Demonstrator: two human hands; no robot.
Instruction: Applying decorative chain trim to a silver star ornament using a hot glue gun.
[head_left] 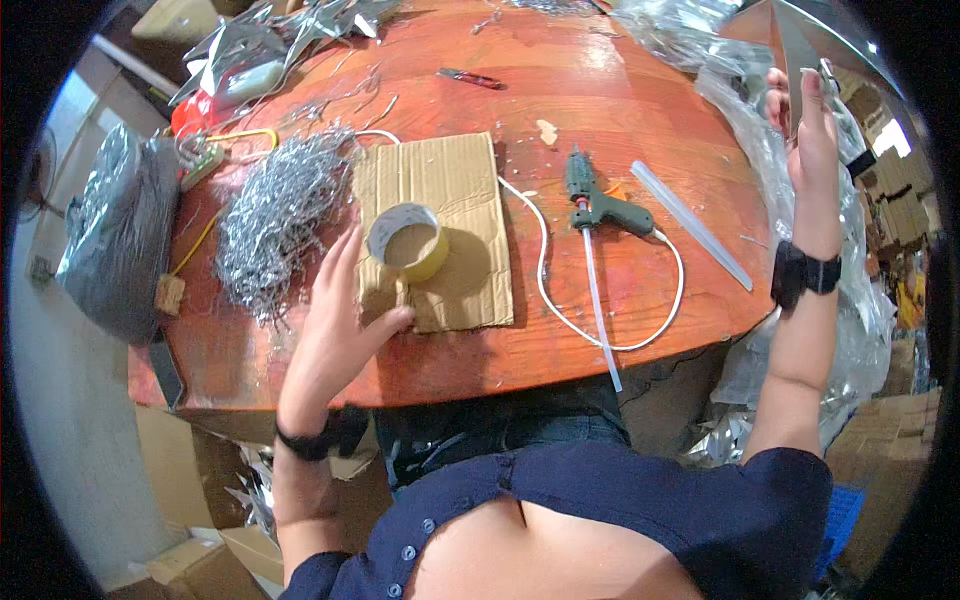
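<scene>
At the near edge of the red-orange wooden counter [620, 100], the left hand [335, 310] lies with its fingers extended and thumb spread, palm angled down, beside the lower left of a flat brown corrugated cardboard piece [475, 250]; nothing is gripped in it. On the cardboard rests a squat yellow tape roll [430, 262] with a white inner ring, near the fingers; contact cannot be confirmed. To its left sits a loose heap of silver tinsel strands [285, 215]; to its right, a dark green glue gun [600, 207] with a clear glue stick [600, 300] fitted, unattended. A loose translucent stick [690, 225] lies just beyond. In this inspector's judgement the work is at an early stage: materials are laid out, no joined piece is evident, and any assembly remains outstanding. Farther out, the right arm is raised at the right side, its hand [812, 130] upright, apparently pinching a folded shiny silver sheet [800, 45] between thumb and fingers, clear of the counter. Toward the far side lies a red and black cutter [470, 78], untouched
</scene>
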